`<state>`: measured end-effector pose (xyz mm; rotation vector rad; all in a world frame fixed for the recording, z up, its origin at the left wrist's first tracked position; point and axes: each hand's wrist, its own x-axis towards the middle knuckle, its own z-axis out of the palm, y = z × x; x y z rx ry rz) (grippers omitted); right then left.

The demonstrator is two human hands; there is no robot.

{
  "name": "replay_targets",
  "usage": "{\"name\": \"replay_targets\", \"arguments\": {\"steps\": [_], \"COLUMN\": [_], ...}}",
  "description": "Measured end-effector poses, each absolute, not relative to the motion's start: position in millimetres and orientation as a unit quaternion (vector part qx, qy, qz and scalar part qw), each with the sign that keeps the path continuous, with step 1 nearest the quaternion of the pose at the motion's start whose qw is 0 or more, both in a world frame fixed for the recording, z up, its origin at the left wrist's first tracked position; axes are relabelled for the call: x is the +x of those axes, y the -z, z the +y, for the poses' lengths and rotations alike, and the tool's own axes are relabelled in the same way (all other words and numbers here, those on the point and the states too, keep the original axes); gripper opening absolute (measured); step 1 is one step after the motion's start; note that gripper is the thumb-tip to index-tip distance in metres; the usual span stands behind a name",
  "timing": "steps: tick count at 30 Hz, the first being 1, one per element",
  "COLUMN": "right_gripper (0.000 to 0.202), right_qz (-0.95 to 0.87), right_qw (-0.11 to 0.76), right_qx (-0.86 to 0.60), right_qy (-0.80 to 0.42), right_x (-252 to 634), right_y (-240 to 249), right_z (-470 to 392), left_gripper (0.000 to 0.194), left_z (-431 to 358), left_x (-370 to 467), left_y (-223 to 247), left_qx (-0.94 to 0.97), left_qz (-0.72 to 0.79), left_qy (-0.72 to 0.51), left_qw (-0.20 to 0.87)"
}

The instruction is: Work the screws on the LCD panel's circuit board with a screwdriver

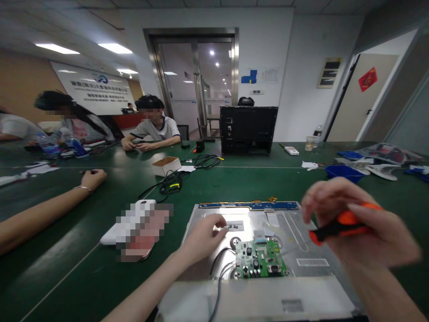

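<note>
My left hand (207, 236) hovers low over the back of a metal display panel (214, 264). Thumb and forefinger are curled but slightly apart, right beside several small dark screws (233, 226) on a pale label. To the right, my right hand (365, 223), blurred by motion, is wrapped around an orange and black screwdriver (342, 226) raised above the panel's right side. A green circuit board (259, 259) sits on the panel, with dark cables (219, 290) running from its left side. Along the panel's far edge runs a blue circuit strip (248, 205).
A white device (144, 205) and a phone (147, 250) lie left of the panel. Beyond are a small box (166, 166), coiled cables (170, 185), a black monitor housing (248, 129) and a blue tray (345, 173). Another person's arm (43, 201) rests at left; other people sit farther back.
</note>
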<state>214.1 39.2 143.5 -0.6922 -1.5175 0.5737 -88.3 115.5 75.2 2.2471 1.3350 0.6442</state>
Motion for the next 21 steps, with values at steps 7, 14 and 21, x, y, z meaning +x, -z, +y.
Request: {"name": "replay_targets", "arguments": {"steps": [7, 14, 21], "right_gripper": [0.031, 0.030, 0.026], "right_qz": [-0.469, -0.399, -0.355], "right_qw": [0.564, 0.529, 0.557], "right_qx": [-0.401, -0.387, -0.347], "right_qy": [-0.548, -0.642, -0.666], "right_x": [151.4, 155.2, 160.6], "right_y": [-108.4, -60.9, -61.4], "right_z": [139.9, 145.0, 144.6], "left_gripper": [0.019, 0.025, 0.013], "left_z": [170.2, 163.3, 156.7], "left_x": [-76.3, -78.0, -88.4], "left_y": [-76.5, -62.8, -64.5], "left_qx": [0.821, 0.846, 0.866], "left_qz": [0.493, 0.452, 0.420], "left_qy": [-0.222, -0.195, -0.164], "left_qw": [0.181, 0.205, 0.216]}}
